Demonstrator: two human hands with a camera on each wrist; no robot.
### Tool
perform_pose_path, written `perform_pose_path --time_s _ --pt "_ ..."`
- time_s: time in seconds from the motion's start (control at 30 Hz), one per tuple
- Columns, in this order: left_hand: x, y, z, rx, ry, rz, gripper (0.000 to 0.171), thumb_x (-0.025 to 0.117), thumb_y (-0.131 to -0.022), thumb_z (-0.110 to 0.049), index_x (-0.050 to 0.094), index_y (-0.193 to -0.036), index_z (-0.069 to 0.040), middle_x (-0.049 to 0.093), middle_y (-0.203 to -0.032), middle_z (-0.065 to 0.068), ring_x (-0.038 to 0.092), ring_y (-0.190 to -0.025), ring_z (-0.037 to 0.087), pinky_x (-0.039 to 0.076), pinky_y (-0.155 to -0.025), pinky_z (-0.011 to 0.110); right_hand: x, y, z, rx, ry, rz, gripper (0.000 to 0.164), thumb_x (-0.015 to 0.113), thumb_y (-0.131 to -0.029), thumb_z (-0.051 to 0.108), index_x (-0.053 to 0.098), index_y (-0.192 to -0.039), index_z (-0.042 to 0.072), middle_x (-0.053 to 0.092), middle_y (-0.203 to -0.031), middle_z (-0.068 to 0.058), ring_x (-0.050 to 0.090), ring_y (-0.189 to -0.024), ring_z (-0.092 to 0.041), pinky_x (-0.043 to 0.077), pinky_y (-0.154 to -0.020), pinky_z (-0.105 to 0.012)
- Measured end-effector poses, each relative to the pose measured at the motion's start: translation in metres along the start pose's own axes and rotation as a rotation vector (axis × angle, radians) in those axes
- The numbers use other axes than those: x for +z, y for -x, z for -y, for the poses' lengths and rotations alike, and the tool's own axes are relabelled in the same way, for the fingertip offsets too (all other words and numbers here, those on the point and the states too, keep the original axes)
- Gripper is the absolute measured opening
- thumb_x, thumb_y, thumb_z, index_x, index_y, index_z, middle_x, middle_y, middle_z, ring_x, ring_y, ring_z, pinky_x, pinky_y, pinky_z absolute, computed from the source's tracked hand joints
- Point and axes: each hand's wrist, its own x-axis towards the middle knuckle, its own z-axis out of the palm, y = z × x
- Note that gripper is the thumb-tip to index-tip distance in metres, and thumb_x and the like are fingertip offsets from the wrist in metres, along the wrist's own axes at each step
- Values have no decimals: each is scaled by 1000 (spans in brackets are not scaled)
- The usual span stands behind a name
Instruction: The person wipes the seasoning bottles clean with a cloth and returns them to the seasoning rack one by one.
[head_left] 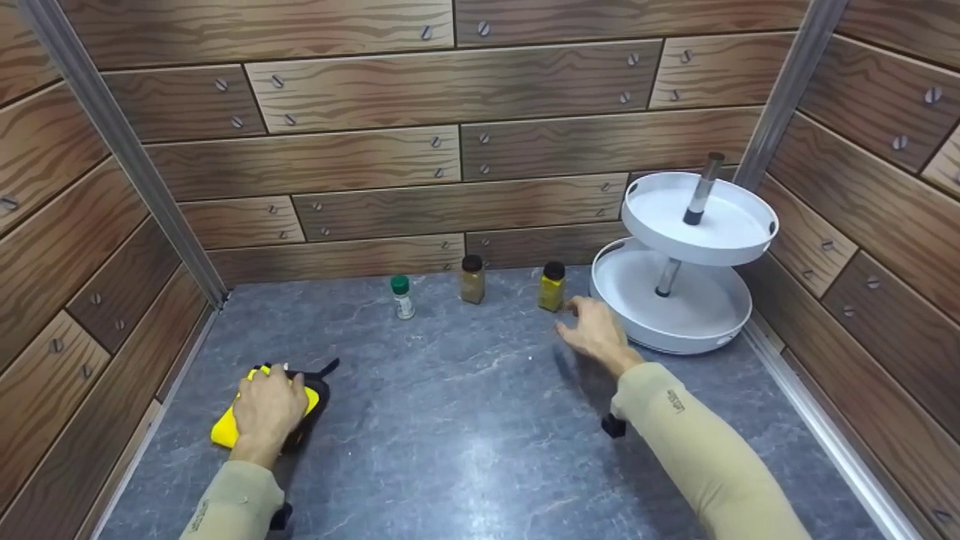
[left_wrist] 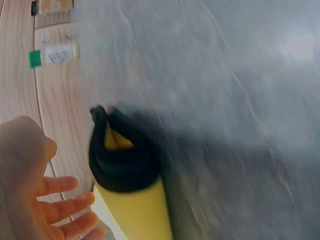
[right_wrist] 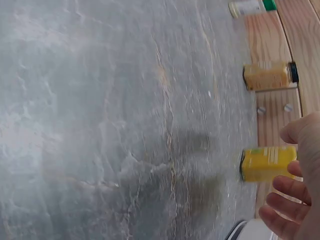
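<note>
My left hand [head_left: 268, 409] is over a yellow and black item [head_left: 223, 431] that looks like a soft pouch or case. In the left wrist view its fingers [left_wrist: 65, 206] are spread loosely beside the yellow side, and the black looped edge [left_wrist: 125, 170] faces the camera. Whether the hand touches it is unclear. Toward the back right, my right hand [head_left: 598, 336] reaches near a yellow spice jar [head_left: 551, 294] with a black lid. Thumb and fingers stand apart around the jar's lid end in the right wrist view, without a visible grip.
A brown spice jar [head_left: 472, 283] and a small green-capped shaker [head_left: 404, 301] stand along the back wall. At the right is a white two-tier round tray stand [head_left: 630, 281]. Wood-patterned walls [head_left: 360, 161] enclose the grey marbled table [head_left: 442, 390] on three sides.
</note>
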Motion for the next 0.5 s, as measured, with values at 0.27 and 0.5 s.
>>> perform_pose_path --time_s 0.27,0.5 --pt "-1 2 27 -84 -30 44 61 54 -111 -33 56 -146 17 59 -133 49 57 -125 69 55 -98 80 2 -15 -5 21 20 -50 51 78 -99 36 73 -132 -2 79 -126 -26 77 -116 -46 61 -103 -61" --pt "-3 3 45 -153 -53 75 67 54 -110 -37 49 -149 17 53 -135 51 52 -127 71 51 -99 82 8 -22 -2 85 -7 -51 64 76 -99 45 65 -140 -3 74 -134 -30 73 -124 -50 59 -108 -62"
